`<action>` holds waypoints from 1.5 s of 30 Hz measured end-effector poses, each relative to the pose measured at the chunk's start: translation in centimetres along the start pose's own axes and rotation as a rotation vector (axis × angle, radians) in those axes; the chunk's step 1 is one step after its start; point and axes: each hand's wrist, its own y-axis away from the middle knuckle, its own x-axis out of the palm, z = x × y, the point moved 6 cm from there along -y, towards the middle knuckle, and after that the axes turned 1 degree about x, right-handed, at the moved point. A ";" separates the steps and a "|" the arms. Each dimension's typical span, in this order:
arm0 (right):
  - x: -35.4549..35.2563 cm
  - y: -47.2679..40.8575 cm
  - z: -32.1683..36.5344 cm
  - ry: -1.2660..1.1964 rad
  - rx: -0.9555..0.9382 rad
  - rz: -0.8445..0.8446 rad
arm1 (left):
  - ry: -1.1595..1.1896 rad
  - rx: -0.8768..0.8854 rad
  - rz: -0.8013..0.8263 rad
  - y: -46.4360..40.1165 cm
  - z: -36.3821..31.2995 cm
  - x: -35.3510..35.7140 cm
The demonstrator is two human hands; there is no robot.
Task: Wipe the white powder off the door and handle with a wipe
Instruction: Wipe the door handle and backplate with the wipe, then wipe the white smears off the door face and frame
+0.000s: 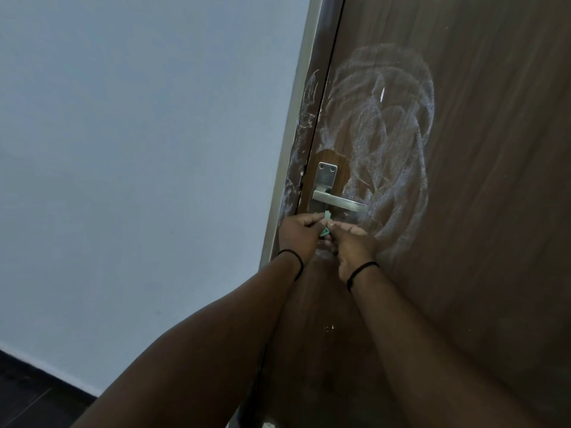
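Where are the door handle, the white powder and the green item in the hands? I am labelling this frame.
door handle (339, 201): head view, middle of the lever.
white powder (398, 156): head view, swirl on the door panel.
green item (326, 224): head view, bit showing between both hands.

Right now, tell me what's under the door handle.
Just under the handle, both hands pinch a small green wipe. They cover the door below; powder there can't be seen.

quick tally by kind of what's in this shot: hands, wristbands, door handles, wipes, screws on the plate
hands: 2 (left hand, right hand)
wristbands: 2 ()
door handles: 1 (handle)
wipes: 1 (green wipe, held by both hands)
screws: 2 ()
total: 8
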 end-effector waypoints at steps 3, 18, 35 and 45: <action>1.5 -0.6 -0.4 0.024 -0.001 0.034 | -0.112 0.055 -0.014 -0.5 0.1 -1.4; 1.3 -4.7 -3.2 0.205 -0.181 -0.044 | -0.802 0.569 -0.259 -4.2 -1.5 -2.5; -1.1 -4.9 -5.7 0.365 -0.205 0.068 | -0.887 0.544 -0.125 -3.4 3.6 -1.8; -1.6 -4.5 -5.6 0.388 -0.214 0.074 | -0.931 0.415 0.017 -1.2 8.2 -1.5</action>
